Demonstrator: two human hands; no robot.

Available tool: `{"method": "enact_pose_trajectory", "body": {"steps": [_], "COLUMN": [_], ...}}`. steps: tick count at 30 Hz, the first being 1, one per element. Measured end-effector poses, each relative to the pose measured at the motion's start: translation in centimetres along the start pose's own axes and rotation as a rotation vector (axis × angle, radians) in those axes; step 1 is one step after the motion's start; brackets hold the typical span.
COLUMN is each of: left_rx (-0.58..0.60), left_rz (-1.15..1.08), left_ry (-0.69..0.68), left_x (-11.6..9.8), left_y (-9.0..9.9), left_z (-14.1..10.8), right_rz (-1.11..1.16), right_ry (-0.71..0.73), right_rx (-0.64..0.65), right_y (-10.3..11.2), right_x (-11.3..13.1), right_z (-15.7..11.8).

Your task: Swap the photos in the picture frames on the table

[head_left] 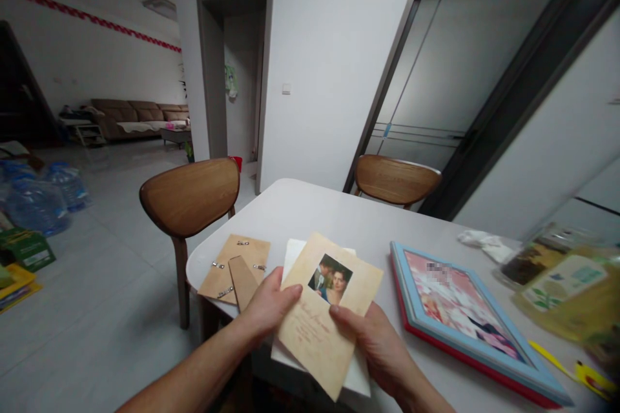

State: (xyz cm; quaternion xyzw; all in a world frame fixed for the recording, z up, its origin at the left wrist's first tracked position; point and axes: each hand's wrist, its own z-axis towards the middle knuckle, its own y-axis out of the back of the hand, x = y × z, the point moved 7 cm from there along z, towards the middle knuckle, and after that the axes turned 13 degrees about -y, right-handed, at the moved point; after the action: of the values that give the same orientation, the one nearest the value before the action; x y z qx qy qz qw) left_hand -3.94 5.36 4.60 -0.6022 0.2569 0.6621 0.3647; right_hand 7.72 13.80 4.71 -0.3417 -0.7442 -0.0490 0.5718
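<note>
A beige card (317,345) with a small photo of two people and reddish handwriting is held tilted over the near edge of the table. My left hand (271,300) is closed on its left edge, thumb on top. On the right edge, my right hand (375,339) grips it too, thumb just under the photo. White sheet-like material (294,250) shows behind the card; whether my fingers also hold it is hidden. Left of my hands lies a brown frame backing board (254,250) with metal clips and a stand leg (242,277).
To the right, a light-blue picture frame (465,310) rests on something red. Beyond it are a crumpled white tissue (487,244), a yellow package (562,297) and a yellow item (593,379). Wooden chairs (194,197) stand around the white table (310,203). Water bottles (36,203) are on the floor.
</note>
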Motion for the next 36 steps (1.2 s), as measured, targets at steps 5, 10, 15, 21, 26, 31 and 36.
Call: {"method": "enact_pose_trajectory", "body": {"steps": [5,10,15,21,26,31,36], "left_rx": [0.130,0.106,0.060,0.106,-0.020,-0.042,-0.036], "left_rz": [-0.157,-0.354,-0.333,-0.472,-0.498,-0.548,-0.558], "left_ry": [0.095,0.208,0.224,0.219,0.156,0.105,0.127], "left_x": [0.5,1.1,2.2,2.6,2.7,1.4,1.0], "left_y": [-1.6,-1.3,-1.0,-2.5,-2.4,-2.3,-2.3], "left_z": [-1.0,-0.9,-0.8,-2.0,-1.6,-1.2,-1.3], "right_rz": [0.003,0.017,0.045,0.029,0.064,0.100,0.055], "right_ry": [-0.026,-0.044,-0.074,-0.078,-0.104,-0.163,-0.152], "right_rx": [-0.056,-0.091,-0.089,-0.084,-0.064,0.049,-0.004], "right_y": [0.7,0.6,0.1,0.5,-0.4,-1.6,-0.5], "right_x": [-0.3,0.3,1.1,1.2,1.5,1.5,0.8], "right_z": [0.8,0.5,0.0,0.7,0.4,-0.5,-0.2]}}
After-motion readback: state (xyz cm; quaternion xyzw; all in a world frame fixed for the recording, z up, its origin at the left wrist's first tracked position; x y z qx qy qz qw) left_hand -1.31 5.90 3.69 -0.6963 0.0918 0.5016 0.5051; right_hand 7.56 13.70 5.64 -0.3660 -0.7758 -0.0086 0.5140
